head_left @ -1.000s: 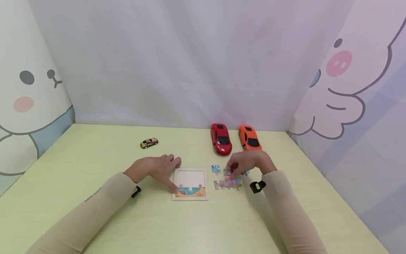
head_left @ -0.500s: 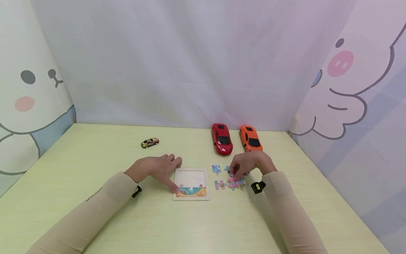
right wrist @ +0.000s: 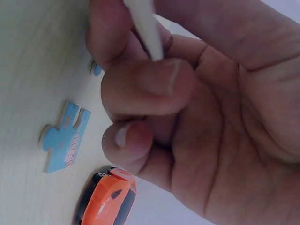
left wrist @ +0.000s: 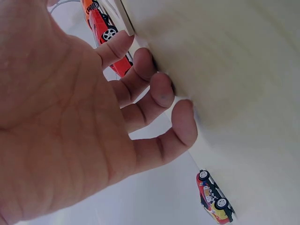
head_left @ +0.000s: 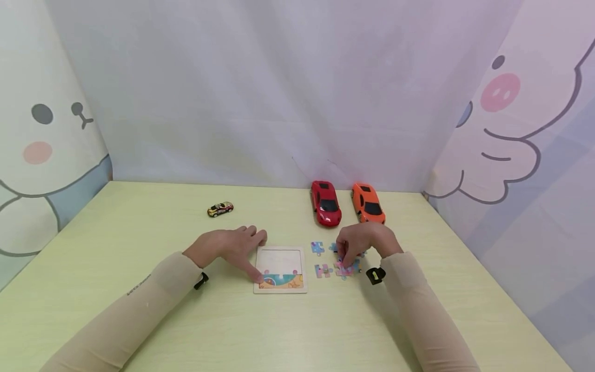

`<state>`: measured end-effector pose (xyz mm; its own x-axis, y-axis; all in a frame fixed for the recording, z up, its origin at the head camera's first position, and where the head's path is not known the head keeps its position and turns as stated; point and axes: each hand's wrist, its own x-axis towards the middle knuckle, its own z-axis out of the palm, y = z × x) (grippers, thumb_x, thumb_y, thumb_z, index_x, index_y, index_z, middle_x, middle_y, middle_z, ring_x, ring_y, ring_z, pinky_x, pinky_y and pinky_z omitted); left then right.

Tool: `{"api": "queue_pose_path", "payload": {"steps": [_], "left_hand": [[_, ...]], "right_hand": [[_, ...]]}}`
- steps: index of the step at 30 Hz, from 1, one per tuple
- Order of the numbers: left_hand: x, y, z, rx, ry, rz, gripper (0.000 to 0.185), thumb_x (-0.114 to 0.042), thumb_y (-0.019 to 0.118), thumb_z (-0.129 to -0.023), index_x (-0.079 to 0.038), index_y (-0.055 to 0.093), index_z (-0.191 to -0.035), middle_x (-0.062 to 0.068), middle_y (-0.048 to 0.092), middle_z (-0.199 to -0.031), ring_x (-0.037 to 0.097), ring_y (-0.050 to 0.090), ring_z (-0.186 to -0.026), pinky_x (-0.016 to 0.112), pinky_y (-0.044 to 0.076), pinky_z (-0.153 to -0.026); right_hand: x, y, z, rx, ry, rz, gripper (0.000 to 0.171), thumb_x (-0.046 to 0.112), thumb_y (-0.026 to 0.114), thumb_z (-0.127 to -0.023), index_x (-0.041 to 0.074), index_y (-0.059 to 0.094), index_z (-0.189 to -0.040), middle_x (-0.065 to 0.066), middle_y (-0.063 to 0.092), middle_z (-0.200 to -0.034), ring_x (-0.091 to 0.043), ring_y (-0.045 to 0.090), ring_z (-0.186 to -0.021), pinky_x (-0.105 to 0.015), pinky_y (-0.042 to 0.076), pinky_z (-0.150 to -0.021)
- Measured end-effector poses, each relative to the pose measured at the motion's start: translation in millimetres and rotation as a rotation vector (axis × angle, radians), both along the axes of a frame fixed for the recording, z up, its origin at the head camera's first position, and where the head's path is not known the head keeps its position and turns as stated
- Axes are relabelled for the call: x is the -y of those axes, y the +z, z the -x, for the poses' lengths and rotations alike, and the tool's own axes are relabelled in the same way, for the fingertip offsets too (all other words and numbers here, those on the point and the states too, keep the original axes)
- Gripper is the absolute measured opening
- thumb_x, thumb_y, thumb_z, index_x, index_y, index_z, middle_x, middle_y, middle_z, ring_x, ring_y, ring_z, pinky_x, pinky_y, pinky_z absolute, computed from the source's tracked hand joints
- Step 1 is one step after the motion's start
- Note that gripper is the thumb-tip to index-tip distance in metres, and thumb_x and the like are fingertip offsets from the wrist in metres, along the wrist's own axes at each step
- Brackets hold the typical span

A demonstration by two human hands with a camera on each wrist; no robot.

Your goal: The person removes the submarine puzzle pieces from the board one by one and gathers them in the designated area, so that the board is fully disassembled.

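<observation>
A puzzle piece (right wrist: pixel 144 28) is pinched edge-on between thumb and fingers of the right hand (head_left: pixel 360 243), above the loose pieces (head_left: pixel 337 267) lying at 3 o'clock of the puzzle tray (head_left: pixel 280 270). The tray's 9 o'clock edge is touched by the left hand (head_left: pixel 228 248), fingers relaxed and gripping nothing. A red car (head_left: pixel 326 202) and an orange car (head_left: pixel 368 202) are parked at 12 o'clock of the pieces. Small lettering is printed on the left sleeve (head_left: pixel 138 285); it cannot be read.

Bright, even, soft light – shadows under the hands are faint, no glare on the table (head_left: pixel 139 227). Head view sharp, edges bowed by the wide lens. Wrist views – skin very close and soft, table washed pale, toy cars fairly crisp.
</observation>
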<state>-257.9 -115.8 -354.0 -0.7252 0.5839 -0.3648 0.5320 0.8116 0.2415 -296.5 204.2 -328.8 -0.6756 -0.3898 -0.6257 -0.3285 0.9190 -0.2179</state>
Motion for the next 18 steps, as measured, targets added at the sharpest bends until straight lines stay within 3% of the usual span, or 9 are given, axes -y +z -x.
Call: {"api": "queue_pose_path", "payload": {"steps": [10,18], "left_hand": [[-0.8,-0.5,-0.2,-0.004,0.002,-0.003,0.074,-0.064,0.076,-0.077,-0.013,0.039,-0.115,0.006,0.041,-0.1,0.024,0.042,-0.094,0.041,0.04,-0.078],[-1.6,0.3,-2.0,0.002,0.007,0.005,0.075,-0.065,0.076,-0.077,-0.014,0.038,-0.116,0.006,0.041,-0.101,0.024,0.042,-0.096,0.041,0.04,-0.078]], "right_hand": [[4.8,-2.4,-3.3,-0.019,0.015,-0.018,0.01,0.02,0.078,-0.087,0.017,0.069,-0.083,0.003,0.062,-0.078,-0.013,0.052,-0.072,-0.03,0.042,-0.066],[10.0,-2.5,-6.6,0.032,-0.01,-0.015,0.011,0.018,0.077,-0.089,0.016,0.067,-0.084,0.002,0.057,-0.075,-0.014,0.05,-0.064,-0.031,0.043,-0.064]]}}
